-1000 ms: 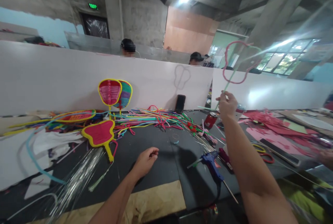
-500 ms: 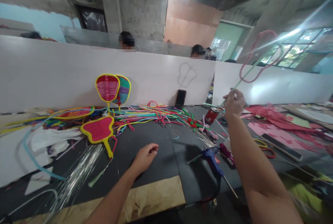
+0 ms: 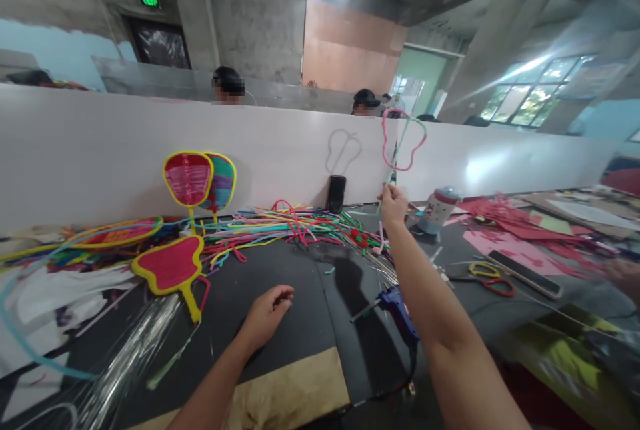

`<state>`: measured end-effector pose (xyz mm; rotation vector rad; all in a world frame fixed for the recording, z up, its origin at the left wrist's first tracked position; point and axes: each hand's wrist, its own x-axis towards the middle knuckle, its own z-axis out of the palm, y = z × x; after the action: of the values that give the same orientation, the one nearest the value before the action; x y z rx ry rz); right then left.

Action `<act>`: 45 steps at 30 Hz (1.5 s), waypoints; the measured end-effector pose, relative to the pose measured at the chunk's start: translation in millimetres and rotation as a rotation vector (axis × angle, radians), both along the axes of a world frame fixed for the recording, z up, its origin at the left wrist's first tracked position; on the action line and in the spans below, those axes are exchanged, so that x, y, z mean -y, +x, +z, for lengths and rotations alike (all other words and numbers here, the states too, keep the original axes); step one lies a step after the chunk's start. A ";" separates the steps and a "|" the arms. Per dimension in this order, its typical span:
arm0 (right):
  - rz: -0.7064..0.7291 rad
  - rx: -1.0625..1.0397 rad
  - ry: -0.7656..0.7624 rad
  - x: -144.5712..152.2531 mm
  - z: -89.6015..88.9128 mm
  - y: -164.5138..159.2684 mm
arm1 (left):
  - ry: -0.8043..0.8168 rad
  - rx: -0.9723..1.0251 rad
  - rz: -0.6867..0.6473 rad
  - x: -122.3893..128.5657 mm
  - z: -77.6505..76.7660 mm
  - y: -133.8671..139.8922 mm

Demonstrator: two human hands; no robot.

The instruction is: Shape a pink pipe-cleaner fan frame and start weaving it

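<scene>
My right hand (image 3: 395, 205) is raised in front of the white partition. Its fingers pinch the stem of a pipe-cleaner fan frame (image 3: 413, 162), a wavy pink and green outline with a green strip through the middle. My left hand (image 3: 270, 310) rests on the dark table with its fingers curled in, and nothing shows in them. To its left lies a red fan with a yellow fuzzy border (image 3: 170, 265). Behind that, a pink and red fan (image 3: 188, 179) stands upright, overlapping a teal and purple fan (image 3: 225, 180). A blue glue gun (image 3: 397, 310) lies by my right forearm.
Loose pipe cleaners (image 3: 265, 227) run along the partition (image 3: 280, 157), where a phone (image 3: 336, 193) leans. A jar (image 3: 440, 210), scissors (image 3: 493, 277) and pink paper (image 3: 505, 253) lie to the right. Another person's hand (image 3: 623, 277) shows at the right edge. A wooden board (image 3: 295, 393) lies in front.
My right hand has moved left with the fan frame, which is now lower and more upright. The jar has come into sight and the red can is hidden. My left hand stays put.
</scene>
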<state>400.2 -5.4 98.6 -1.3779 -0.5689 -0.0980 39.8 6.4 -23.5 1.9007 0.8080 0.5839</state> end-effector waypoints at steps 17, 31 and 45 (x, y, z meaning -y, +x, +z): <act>-0.196 -0.045 0.056 37.4 25.0 31.1 | -0.025 0.017 -0.006 -1.3 -2.1 0.9; 0.214 -0.420 0.012 -32.9 -24.0 -8.2 | 0.043 0.007 0.021 1.3 3.0 1.1; 0.059 -0.666 -0.006 -92.7 -68.6 68.1 | 0.031 -0.129 0.059 -0.5 -2.8 -1.0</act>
<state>468.3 87.3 30.0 -1.3004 -0.0494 0.3996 38.8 6.9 -26.3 1.9640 0.9453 0.5167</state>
